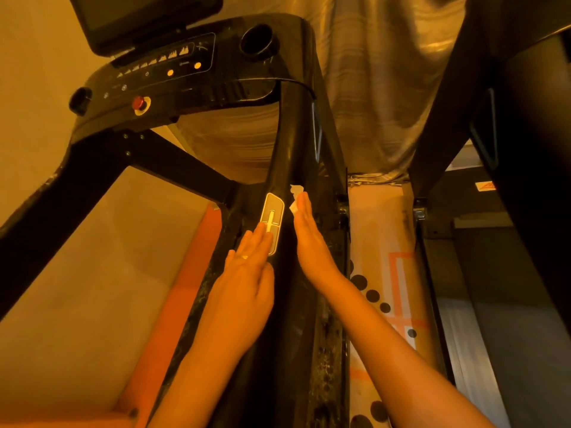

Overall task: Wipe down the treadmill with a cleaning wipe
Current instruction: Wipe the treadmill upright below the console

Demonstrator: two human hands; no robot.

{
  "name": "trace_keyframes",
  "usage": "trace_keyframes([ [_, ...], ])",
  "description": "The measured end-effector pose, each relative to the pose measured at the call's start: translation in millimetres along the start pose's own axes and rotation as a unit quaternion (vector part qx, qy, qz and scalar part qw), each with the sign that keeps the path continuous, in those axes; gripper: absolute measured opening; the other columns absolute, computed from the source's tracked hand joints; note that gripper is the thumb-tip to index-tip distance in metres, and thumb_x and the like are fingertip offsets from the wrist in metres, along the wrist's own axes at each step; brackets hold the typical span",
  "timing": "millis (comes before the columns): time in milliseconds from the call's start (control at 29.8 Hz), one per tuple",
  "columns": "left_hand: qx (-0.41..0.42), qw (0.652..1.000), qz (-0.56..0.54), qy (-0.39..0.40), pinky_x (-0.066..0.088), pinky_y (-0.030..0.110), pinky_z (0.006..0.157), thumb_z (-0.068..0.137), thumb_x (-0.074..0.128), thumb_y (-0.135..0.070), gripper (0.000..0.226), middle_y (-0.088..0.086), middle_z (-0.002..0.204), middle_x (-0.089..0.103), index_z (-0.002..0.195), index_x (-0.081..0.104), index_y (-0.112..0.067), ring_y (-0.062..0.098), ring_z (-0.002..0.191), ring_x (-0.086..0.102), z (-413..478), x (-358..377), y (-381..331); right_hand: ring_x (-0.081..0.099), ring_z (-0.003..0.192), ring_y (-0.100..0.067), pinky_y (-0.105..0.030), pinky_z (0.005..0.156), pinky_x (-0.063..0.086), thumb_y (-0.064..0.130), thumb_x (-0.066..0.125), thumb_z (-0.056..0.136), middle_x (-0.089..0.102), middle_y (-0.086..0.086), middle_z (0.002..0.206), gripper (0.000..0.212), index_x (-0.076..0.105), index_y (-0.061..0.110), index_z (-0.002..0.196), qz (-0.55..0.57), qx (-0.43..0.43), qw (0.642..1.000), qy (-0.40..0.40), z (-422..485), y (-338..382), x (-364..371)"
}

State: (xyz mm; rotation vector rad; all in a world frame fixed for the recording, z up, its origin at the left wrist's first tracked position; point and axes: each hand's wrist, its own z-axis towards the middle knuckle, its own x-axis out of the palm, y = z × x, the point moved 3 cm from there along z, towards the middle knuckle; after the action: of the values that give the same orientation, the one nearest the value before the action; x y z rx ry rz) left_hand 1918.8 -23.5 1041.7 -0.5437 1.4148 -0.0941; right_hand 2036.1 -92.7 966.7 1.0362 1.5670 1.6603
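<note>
The black treadmill fills the view, its right handrail (289,143) running from the console (173,72) down toward me. My right hand (309,236) lies flat with straight fingers against the rail's right side, pressing a white cleaning wipe (296,196) that peeks out beyond the fingertips. My left hand (250,273) rests with straight fingers on the rail's left side, its fingertips over the silver control pad (272,213). A ring shows on one left finger.
A screen (145,17) tops the console, with a red stop knob (139,103) and a cup holder (256,41). A second dark machine (509,149) stands at the right. A grey curtain (383,88) hangs behind, and patterned floor (383,273) lies between the machines.
</note>
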Motion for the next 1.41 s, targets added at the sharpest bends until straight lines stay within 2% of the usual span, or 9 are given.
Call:
trace_keyframes([
  [101,0.02,0.999,-0.022,0.024,-0.003,-0.007,0.1,0.106,0.041,-0.019,0.057,-0.029,0.157,0.001,0.156,0.017,-0.037,-0.011,0.146,-0.005,-12,-5,1,-0.01,0.152,-0.003,-0.04,0.127,-0.001,0.049,0.018,0.105,-0.011,0.013,0.167,0.056,-0.007,0.037,0.154,-0.014,-0.021,1.0,0.001,-15,-8,10],
  [168,0.034,0.998,-0.033,0.033,-0.003,-0.009,0.099,0.106,0.041,-0.018,0.058,-0.033,0.156,-0.002,0.153,0.016,-0.041,-0.018,0.143,-0.009,-26,-6,4,-0.011,0.151,0.003,-0.031,0.126,-0.003,0.053,0.02,0.103,-0.013,0.018,0.166,0.053,-0.007,0.046,0.149,-0.016,-0.042,0.999,0.016,-39,-17,18],
  [269,0.027,0.998,-0.045,0.016,-0.004,-0.006,0.103,0.106,0.04,-0.021,0.056,-0.035,0.156,0.002,0.151,0.016,-0.044,-0.023,0.139,-0.008,-37,-5,7,-0.011,0.15,0.005,-0.028,0.124,-0.002,0.052,0.021,0.099,-0.013,0.023,0.164,0.051,-0.006,0.055,0.143,-0.009,-0.053,0.998,0.029,-53,-20,22],
  [436,0.016,0.998,-0.061,0.011,-0.006,-0.004,0.105,0.106,0.04,-0.015,0.057,-0.032,0.155,0.004,0.153,0.017,-0.04,-0.02,0.141,-0.005,-35,-4,7,-0.009,0.153,-0.006,-0.042,0.127,-0.001,0.046,0.019,0.107,-0.009,0.01,0.168,0.053,-0.006,0.036,0.152,0.003,-0.02,1.0,-0.007,-27,-3,15],
  [604,0.009,0.997,-0.081,0.011,0.002,0.003,0.111,0.106,0.041,-0.015,0.056,-0.024,0.161,0.012,0.156,0.024,-0.035,-0.008,0.148,0.004,-35,-3,9,-0.01,0.151,0.003,-0.033,0.127,-0.002,0.05,0.02,0.099,-0.01,0.02,0.164,0.047,-0.002,0.055,0.141,0.001,-0.062,0.998,0.016,-68,-17,31],
  [839,0.003,0.997,-0.071,0.008,0.01,0.023,0.121,0.106,0.042,-0.015,0.056,-0.02,0.162,0.015,0.156,0.025,-0.033,-0.004,0.148,0.006,-35,-3,8,-0.008,0.153,-0.003,-0.039,0.128,0.0,0.048,0.019,0.099,-0.006,0.011,0.168,0.066,-0.002,0.028,0.158,-0.018,-0.044,0.999,-0.009,-53,-9,23],
  [1041,0.002,0.997,-0.071,0.006,0.014,0.037,0.126,0.106,0.041,-0.015,0.053,-0.016,0.163,0.018,0.156,0.027,-0.03,0.0,0.15,0.009,-36,-3,6,-0.01,0.15,0.006,-0.026,0.124,-0.001,0.047,0.02,0.102,-0.011,0.019,0.166,0.053,-0.005,0.045,0.149,-0.032,-0.077,0.996,0.011,-94,-26,38],
  [1242,-0.002,0.997,-0.08,0.004,0.014,0.038,0.126,0.106,0.041,-0.014,0.055,-0.017,0.163,0.017,0.156,0.027,-0.031,0.002,0.151,0.009,-39,-5,4,-0.007,0.153,-0.003,-0.043,0.128,0.003,0.05,0.02,0.1,-0.008,0.012,0.168,0.062,-0.003,0.035,0.155,-0.028,-0.045,0.998,0.029,-76,-16,21],
  [1410,-0.002,0.995,-0.101,0.0,0.014,0.03,0.124,0.106,0.043,-0.014,0.054,-0.021,0.161,0.019,0.154,0.029,-0.033,-0.002,0.15,0.011,-39,-5,7,-0.013,0.15,0.006,-0.038,0.128,-0.002,0.058,0.018,0.1,-0.016,0.029,0.161,0.048,-0.007,0.059,0.141,-0.029,-0.056,0.998,0.032,-90,-15,35],
])
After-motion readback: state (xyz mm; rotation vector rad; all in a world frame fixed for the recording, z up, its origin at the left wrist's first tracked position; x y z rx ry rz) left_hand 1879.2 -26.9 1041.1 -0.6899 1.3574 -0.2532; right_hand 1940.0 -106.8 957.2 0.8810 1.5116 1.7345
